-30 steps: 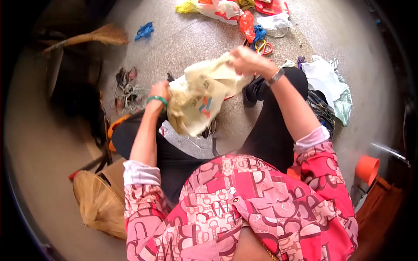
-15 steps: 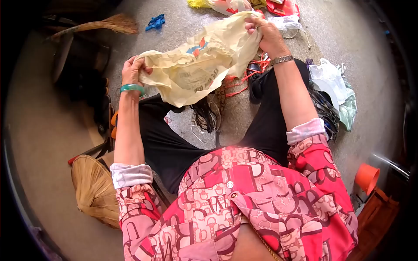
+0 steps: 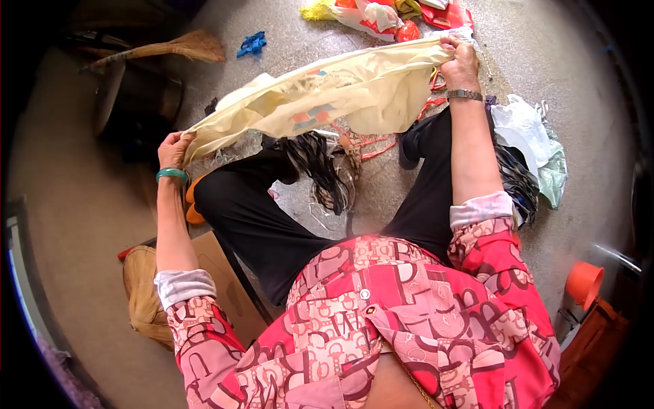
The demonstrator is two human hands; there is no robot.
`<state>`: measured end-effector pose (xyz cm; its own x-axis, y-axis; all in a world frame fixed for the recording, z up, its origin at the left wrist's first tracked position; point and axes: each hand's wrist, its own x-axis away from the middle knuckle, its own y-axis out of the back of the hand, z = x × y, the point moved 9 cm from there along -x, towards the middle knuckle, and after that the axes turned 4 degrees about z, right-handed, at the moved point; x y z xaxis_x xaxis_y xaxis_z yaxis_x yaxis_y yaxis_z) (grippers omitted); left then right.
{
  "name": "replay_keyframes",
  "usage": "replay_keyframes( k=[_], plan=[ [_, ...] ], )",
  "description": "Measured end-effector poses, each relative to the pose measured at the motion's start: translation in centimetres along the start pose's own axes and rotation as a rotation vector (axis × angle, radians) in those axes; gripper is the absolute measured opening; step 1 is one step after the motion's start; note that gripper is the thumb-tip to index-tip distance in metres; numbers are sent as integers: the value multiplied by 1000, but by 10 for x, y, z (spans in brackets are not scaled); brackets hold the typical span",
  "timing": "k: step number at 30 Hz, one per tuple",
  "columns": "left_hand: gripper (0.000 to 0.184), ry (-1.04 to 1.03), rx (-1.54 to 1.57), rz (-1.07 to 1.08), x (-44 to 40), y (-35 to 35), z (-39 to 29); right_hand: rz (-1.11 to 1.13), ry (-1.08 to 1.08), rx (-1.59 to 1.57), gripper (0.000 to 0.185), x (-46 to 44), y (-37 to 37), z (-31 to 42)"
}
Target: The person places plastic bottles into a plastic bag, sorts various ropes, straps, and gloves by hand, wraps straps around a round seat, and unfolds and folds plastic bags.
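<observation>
A pale yellow plastic bag (image 3: 320,95) with blue and red print is stretched lengthwise between my hands, above my knees. My left hand (image 3: 175,150), below a green bangle, is closed on the bag's left end. At the upper right my right hand (image 3: 461,61), with a metal watch band at the wrist, grips the other end. Beneath the bag, between my legs, lies a bundle of dark strips (image 3: 318,167). Red strings (image 3: 377,148) lie on the floor, partly covered by the bag.
A blue cloth-like scrap (image 3: 252,44) and a straw broom (image 3: 180,48) are at the upper left. Coloured bags (image 3: 371,17) lie at the top. White plastic (image 3: 521,126) is beside my right knee. An orange container (image 3: 584,285) stands right; a straw hat (image 3: 144,300) lies left.
The bag has gone from crumpled to spread, then pulled out long and taut. My hands have moved farther apart, the left one outward to the left, the right one up and to the right.
</observation>
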<state>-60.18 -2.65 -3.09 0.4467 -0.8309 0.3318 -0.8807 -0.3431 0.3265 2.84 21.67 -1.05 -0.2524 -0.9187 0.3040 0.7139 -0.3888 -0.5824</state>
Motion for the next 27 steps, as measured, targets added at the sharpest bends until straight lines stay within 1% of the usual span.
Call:
replay_keyframes(
  k=[2, 3, 5, 6, 8, 9, 10, 11, 12, 14, 15, 16, 18, 19, 20, 22, 23, 24, 26, 27],
  plan=[
    [23, 156, 87, 58, 0, -12, 8, -34, 39, 31, 14, 5, -1, 2],
    [23, 152, 89, 51, 1, -13, 6, -26, 38, 29, 14, 7, -6, 4],
    [24, 267, 592, 219, 24, -52, -24, 134, 39, 66, 14, 8, -23, 7],
    [35, 239, 745, 281, 30, -58, -40, 173, 21, 99, 16, 13, -28, 8],
    [47, 90, 893, 518, 54, -85, -98, 308, 12, 24, 20, 21, -46, 6],
    [51, 20, 839, 551, 56, -90, -108, 315, 7, 15, 20, 29, -52, 7],
    [55, -50, 785, 584, 56, -95, -118, 393, -29, 54, 21, 41, -65, 5],
    [52, -72, 697, 558, 54, -100, -123, 470, -64, 94, 23, 49, -76, 1],
    [52, -79, 693, 555, 50, -107, -126, 475, -63, 88, 23, 49, -77, 1],
    [44, -79, 440, 360, 37, -108, -123, 507, -96, 85, 25, 50, -80, -5],
    [43, -108, 302, 278, 38, -109, -125, 486, -72, 94, 26, 50, -79, -3],
    [43, -234, 90, 229, 35, -107, -133, 490, -73, 87, 26, 47, -77, -4],
    [45, -386, -709, -148, 40, -89, -146, 442, 0, -21, 27, 37, -66, 8],
    [44, -426, -898, -252, 43, -83, -152, 380, 48, -43, 29, 27, -55, 13],
    [44, -423, -903, -261, 41, -75, -148, 311, 68, -57, 29, 23, -47, 19],
    [42, -195, -866, -496, 29, -32, -119, 154, 114, -29, 31, 19, -29, 29],
    [35, -189, -854, -536, 15, -14, -96, 138, 130, -29, 31, 19, -26, 32],
    [35, -191, -860, -541, 13, -12, -93, 121, 145, -29, 32, 20, -23, 34],
    [33, 104, -104, -37, -1, -37, -55, 115, 157, 10, 32, 22, -25, 35],
    [31, 93, 109, 121, 1, -53, -57, 161, 160, 41, 31, 23, -29, 35]
  ],
)
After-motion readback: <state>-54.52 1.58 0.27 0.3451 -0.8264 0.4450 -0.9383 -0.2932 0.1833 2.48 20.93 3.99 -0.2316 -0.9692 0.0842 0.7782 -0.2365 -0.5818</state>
